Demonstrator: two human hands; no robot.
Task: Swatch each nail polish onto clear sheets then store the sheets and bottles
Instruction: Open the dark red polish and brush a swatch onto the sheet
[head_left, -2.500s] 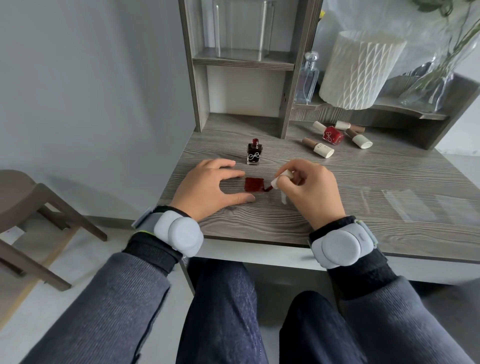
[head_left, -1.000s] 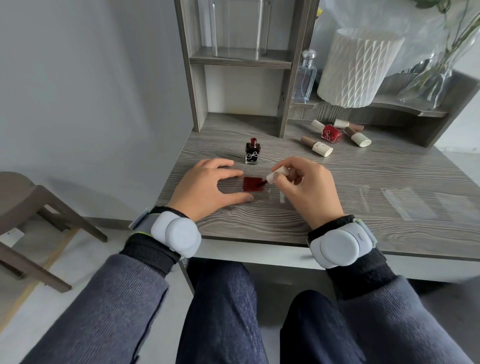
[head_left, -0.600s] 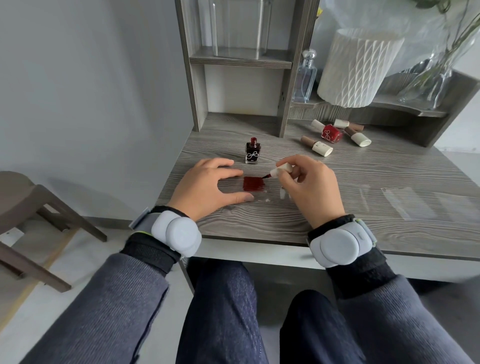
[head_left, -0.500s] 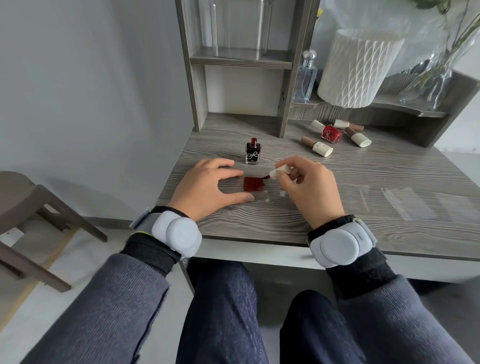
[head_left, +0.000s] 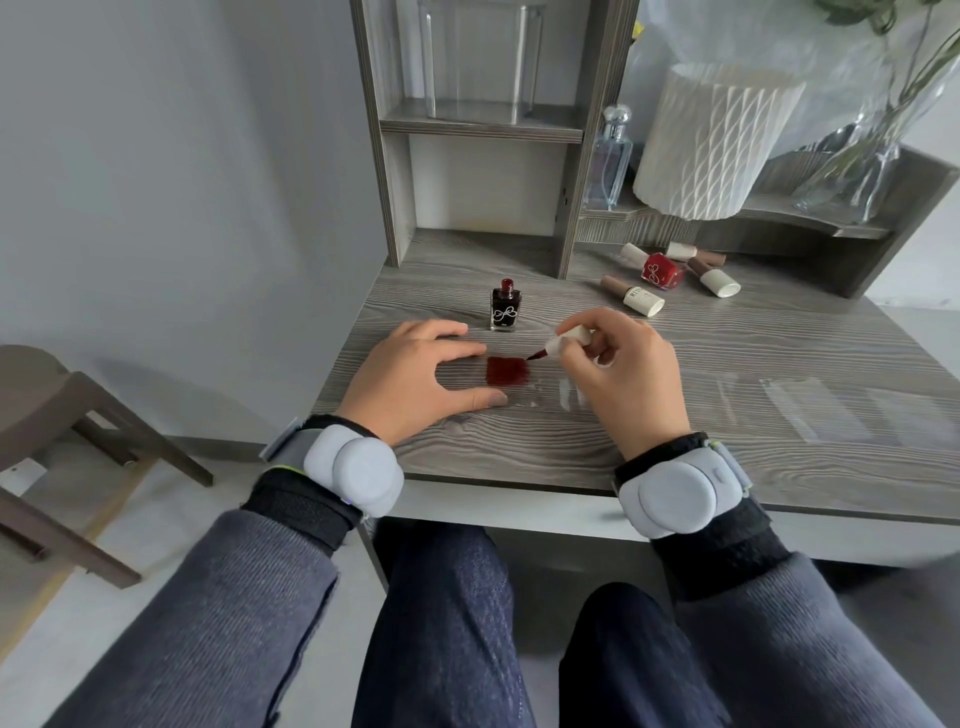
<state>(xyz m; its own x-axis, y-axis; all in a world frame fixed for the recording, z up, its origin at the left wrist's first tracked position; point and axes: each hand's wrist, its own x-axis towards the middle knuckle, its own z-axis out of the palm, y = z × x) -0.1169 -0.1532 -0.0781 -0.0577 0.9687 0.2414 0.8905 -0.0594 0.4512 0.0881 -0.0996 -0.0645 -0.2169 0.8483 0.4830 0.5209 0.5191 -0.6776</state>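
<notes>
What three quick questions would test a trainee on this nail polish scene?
1. True or false: the dark bottle stands uncapped on the desk.
2. The right hand holds: A) a brush; B) a red bottle; C) nothing.
3. Fill in: the swatch is dark ___.

Key: 1 true; 2 A; 3 red.
</notes>
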